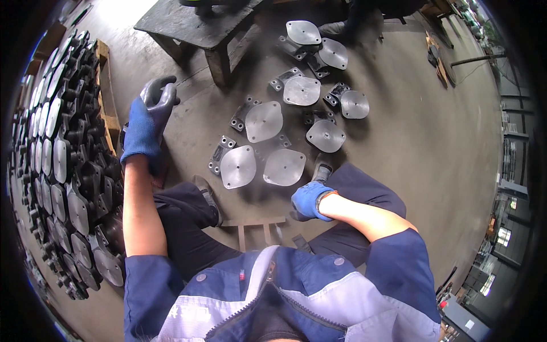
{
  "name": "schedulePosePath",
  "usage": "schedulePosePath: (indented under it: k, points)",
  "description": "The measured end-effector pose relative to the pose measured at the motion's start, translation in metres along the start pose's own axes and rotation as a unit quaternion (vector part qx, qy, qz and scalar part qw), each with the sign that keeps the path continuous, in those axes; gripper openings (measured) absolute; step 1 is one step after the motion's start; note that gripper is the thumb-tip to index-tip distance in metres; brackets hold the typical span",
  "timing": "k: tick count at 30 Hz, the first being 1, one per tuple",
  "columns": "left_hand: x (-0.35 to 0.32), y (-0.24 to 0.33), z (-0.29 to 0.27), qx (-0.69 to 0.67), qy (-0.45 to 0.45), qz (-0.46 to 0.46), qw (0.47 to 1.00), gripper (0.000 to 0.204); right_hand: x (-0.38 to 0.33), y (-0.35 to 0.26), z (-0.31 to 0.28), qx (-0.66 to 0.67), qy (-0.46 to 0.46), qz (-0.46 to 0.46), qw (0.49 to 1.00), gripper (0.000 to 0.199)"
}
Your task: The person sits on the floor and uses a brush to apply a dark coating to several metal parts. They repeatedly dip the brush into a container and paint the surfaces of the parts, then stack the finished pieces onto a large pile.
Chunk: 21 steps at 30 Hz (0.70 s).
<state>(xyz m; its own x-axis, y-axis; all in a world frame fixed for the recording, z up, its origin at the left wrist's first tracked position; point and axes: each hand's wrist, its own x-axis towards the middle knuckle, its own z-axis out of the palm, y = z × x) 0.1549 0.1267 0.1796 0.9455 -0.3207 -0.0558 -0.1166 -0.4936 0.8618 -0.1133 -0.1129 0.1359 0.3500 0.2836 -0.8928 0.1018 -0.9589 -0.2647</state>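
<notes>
2 gloved hands showed in the head view, both in blue gloves with dark palms. Nearest the body, the right hand [310,199] rested low by the right knee, just above the dark trouser leg; its fingers were curled under, and whether they gripped anything could not be told. A small wooden stool frame [254,226] stood between the legs. Just beyond that hand, 2 flat metal plates [238,166] lay side by side on the concrete floor [433,142], the left one on a dark cast bracket [219,154], the right one close to the toe of a shoe [323,169].

The left hand [147,122] was raised out to the left, well apart from the plates, its fingers pressed together and bent forward, the dark fingertips holding nothing that could be seen. It hovered just beside a long stack of dark castings [68,159] with round grey faces, packed in rows on a wooden pallet [105,91] along the left edge.

Farther out, about 7 more plates [302,91] with brackets lay scattered across the floor, some touching, some apart. Beyond them stood a dark, worn wooden desk [188,23], with another person's legs [353,20] near the top edge.
</notes>
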Motion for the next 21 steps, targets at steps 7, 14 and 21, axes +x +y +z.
schedulePosePath:
  k: [7, 14, 21]
  points:
    - [0.004, -0.007, -0.010, -0.029, 0.015, 0.010, 0.999, 0.028, -0.007, 0.040, -0.024, -0.006, 0.099, 0.095, 0.990, 0.032]
    - [0.000, -0.019, -0.028, -0.026, 0.025, 0.013, 0.999, 0.027, -0.010, 0.092, -0.038, 0.126, 0.192, 0.236, 0.944, 0.039]
    - [-0.002, -0.016, -0.024, 0.036, 0.029, 0.108, 0.993, 0.022, -0.006, 0.076, -0.046, 0.116, 0.223, 0.194, 0.948, 0.040]
